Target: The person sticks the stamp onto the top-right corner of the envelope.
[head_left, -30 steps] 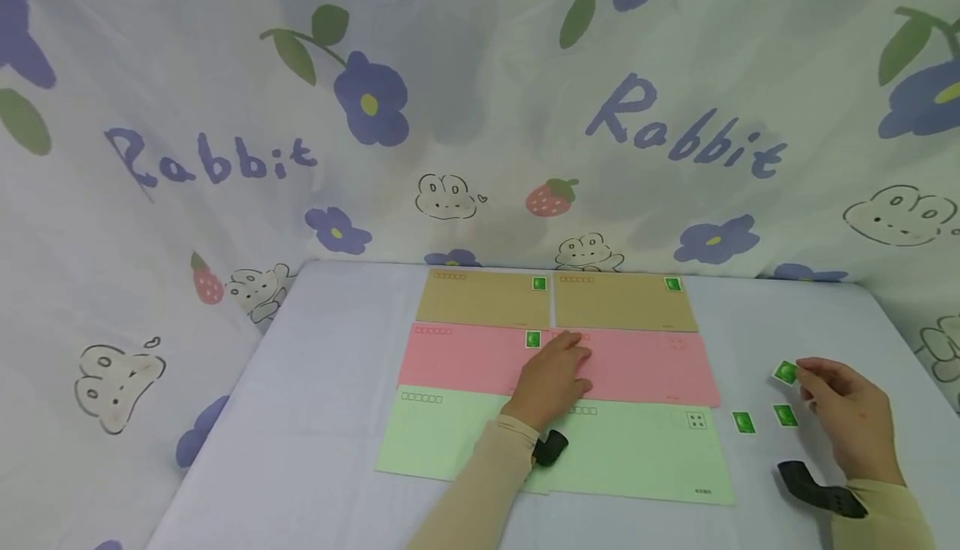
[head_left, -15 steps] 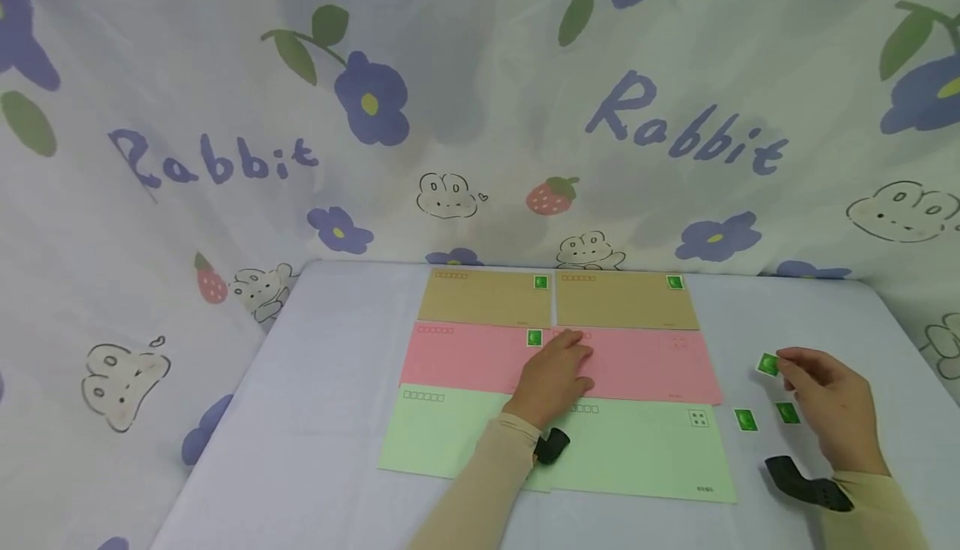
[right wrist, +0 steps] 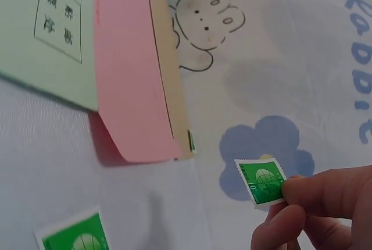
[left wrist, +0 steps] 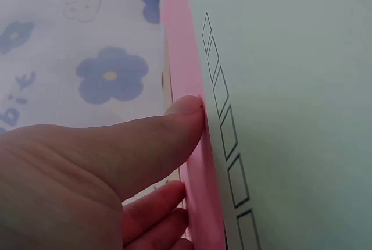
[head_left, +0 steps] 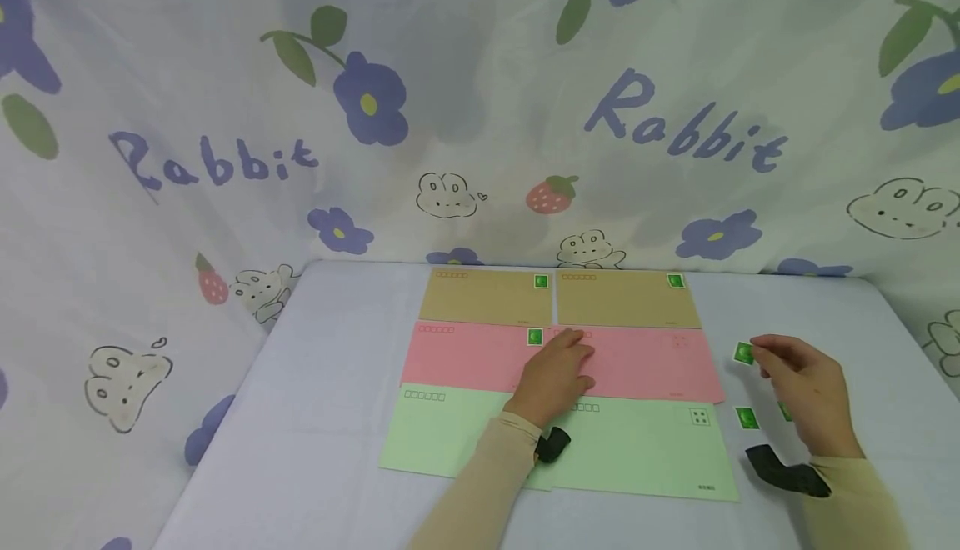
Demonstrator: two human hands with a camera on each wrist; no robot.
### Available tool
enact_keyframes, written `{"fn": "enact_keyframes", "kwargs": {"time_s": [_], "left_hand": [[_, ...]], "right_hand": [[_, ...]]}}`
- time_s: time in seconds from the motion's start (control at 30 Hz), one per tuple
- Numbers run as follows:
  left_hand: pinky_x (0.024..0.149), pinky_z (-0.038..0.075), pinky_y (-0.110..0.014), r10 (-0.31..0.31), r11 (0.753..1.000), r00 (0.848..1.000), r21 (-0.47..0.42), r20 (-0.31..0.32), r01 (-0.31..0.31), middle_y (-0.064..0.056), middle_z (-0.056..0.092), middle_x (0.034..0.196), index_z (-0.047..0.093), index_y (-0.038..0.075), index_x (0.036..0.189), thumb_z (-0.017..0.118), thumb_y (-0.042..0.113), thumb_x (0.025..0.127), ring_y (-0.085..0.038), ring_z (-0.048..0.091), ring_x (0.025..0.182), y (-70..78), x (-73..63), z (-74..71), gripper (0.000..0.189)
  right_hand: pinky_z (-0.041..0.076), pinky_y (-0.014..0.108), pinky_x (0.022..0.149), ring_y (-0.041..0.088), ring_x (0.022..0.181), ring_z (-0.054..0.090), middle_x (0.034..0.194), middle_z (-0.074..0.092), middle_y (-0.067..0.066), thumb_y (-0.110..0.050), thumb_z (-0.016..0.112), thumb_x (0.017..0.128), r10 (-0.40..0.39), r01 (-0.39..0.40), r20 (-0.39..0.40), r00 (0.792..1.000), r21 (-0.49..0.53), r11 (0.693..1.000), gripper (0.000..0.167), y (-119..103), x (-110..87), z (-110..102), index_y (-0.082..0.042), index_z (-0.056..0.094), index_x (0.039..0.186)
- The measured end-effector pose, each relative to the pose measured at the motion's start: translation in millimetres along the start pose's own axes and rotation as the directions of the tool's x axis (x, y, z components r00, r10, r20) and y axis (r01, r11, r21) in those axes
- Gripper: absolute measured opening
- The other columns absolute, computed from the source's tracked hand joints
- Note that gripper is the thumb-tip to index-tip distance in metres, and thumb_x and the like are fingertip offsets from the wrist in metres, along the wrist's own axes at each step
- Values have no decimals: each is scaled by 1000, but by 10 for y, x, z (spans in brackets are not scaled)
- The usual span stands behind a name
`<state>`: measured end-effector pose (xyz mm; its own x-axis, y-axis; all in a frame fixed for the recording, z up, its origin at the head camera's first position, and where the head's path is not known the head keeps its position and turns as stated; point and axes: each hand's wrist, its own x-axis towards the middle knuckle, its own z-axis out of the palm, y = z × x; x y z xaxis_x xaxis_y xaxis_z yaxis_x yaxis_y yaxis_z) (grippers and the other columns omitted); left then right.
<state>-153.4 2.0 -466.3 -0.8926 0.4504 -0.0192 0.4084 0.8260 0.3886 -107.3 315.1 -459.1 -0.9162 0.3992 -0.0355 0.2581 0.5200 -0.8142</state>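
My right hand [head_left: 813, 396] pinches a green postage stamp [head_left: 742, 353] by its edge between thumb and fingertips, just off the right side of the pink envelopes. In the right wrist view that stamp [right wrist: 264, 181] shows a perforated white border and a globe. My left hand [head_left: 551, 379] rests with fingers extended on the left part of the right pink envelope [head_left: 637, 367]. In the left wrist view, its thumb [left wrist: 157, 136] touches the pink paper beside the green envelope [left wrist: 296, 116]. The left pink envelope [head_left: 465, 358] bears a green stamp [head_left: 535, 337] at its upper right.
Two tan envelopes [head_left: 615, 304], each stamped, lie at the back. Two green envelopes [head_left: 637, 454] lie in front, the left one partly under my forearm. Loose stamps [head_left: 747, 418] lie below my right hand, one partly hidden. A patterned cloth [head_left: 480, 100] hangs behind the table.
My right hand has moved left and slightly away from me with the stamp, nearer the pink envelope, and now partly covers one loose stamp. The left hand has stayed in place.
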Motion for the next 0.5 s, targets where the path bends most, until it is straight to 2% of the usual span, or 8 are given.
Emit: {"fn": "enact_keyframes", "kwargs": {"time_s": [0.2, 0.5], "left_hand": [[113, 39, -31, -8, 1000, 1000, -11, 7, 8, -2, 50, 151, 66, 14, 134, 75, 26, 92, -16, 41, 143, 4, -5, -10, 45], [113, 40, -31, -9, 1000, 1000, -17, 5, 9, -2, 50, 150, 66, 13, 134, 75, 26, 92, -17, 42, 142, 3, -12, -12, 45]], "right_hand": [[42, 24, 56, 9, 76, 53, 87, 65, -7, -29, 59, 102, -32, 33, 9, 999, -9, 999, 36, -59, 15, 73, -1, 65, 124], [43, 22, 60, 11, 77, 54, 90, 66, -5, -29, 58, 102, -71, 71, 25, 997, -14, 997, 36, -139, 37, 153, -2, 66, 124]]}}
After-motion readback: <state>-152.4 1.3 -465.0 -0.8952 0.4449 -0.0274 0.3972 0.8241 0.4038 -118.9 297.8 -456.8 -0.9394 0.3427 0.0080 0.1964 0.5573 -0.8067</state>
